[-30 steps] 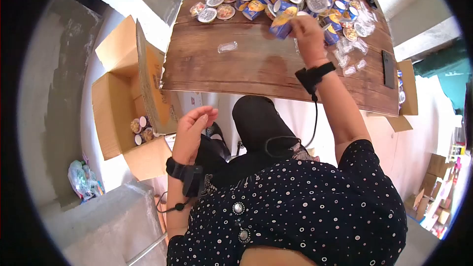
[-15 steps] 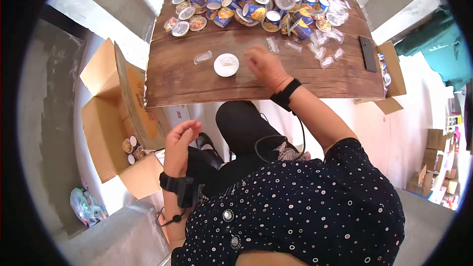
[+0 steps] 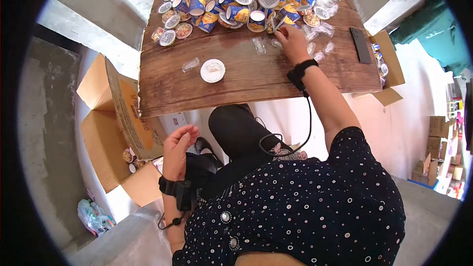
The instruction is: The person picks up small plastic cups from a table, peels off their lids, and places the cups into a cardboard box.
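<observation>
My right hand [image 3: 292, 43] is over the table at the near edge of a heap of blue-and-yellow paper cups. Its bent fingers are right by a tilted blue cup [image 3: 287, 21]; whether they grip it I cannot make out. My left hand [image 3: 178, 149] hangs below the table's front edge, empty, with loosely curled fingers apart. Nearer me on the table sits a round white item like a lid or cup top [image 3: 213, 71], with a small pale strip on it. Beside it lies a small clear plastic packet [image 3: 190, 64]; another clear packet [image 3: 258, 46] lies farther right.
Round clear-topped tubs [image 3: 184, 30] are mixed into the heap on the wooden table [image 3: 167, 91]. A black phone [image 3: 360, 45] lies at the right. Open cardboard boxes stand on the floor at the left [image 3: 101, 138] and right [image 3: 391, 64], with packages inside.
My right hand has moved away and to the right, from beside the round white item to the heap's near edge. My left hand stays almost still. The view has shifted slightly.
</observation>
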Demonstrator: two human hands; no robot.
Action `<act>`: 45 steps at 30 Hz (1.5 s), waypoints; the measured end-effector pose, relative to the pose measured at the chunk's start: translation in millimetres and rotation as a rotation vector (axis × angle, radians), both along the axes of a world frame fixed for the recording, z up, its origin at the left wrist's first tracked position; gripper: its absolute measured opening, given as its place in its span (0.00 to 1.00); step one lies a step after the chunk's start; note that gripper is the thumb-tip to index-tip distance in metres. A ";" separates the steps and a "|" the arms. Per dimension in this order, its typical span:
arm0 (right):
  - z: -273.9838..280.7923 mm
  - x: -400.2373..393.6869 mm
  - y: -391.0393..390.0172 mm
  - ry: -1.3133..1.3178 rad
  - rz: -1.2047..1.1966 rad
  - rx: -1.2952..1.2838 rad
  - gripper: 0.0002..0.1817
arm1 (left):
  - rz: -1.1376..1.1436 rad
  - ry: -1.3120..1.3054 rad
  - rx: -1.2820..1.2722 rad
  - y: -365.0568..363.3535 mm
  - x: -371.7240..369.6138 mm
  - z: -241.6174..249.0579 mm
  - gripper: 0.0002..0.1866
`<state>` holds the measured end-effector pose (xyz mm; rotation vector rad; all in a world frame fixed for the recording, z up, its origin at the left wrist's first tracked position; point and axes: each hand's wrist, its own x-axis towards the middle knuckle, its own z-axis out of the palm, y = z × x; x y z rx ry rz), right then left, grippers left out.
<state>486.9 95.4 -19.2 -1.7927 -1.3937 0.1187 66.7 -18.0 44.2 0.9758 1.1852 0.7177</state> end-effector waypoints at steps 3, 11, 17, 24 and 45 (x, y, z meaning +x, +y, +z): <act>0.4 -6.0 13.1 -0.197 -0.061 -0.162 0.15 | 0.000 -0.003 0.014 -0.8 4.9 4.3 0.14; 23.4 -32.1 -4.0 -0.247 0.031 0.021 0.10 | 0.071 -0.149 -0.071 -1.5 3.7 1.4 0.15; 67.3 -139.7 -50.1 -0.550 0.769 0.230 0.06 | 0.082 -0.552 -0.137 16.1 30.4 -3.6 0.20; 61.6 -215.5 -40.2 -0.349 1.258 0.179 0.07 | 0.266 -0.685 -0.055 23.4 7.1 -27.1 0.22; 13.3 -230.1 104.4 -0.378 0.874 -0.360 0.14 | 0.401 -0.692 0.014 19.3 -31.3 -37.3 0.21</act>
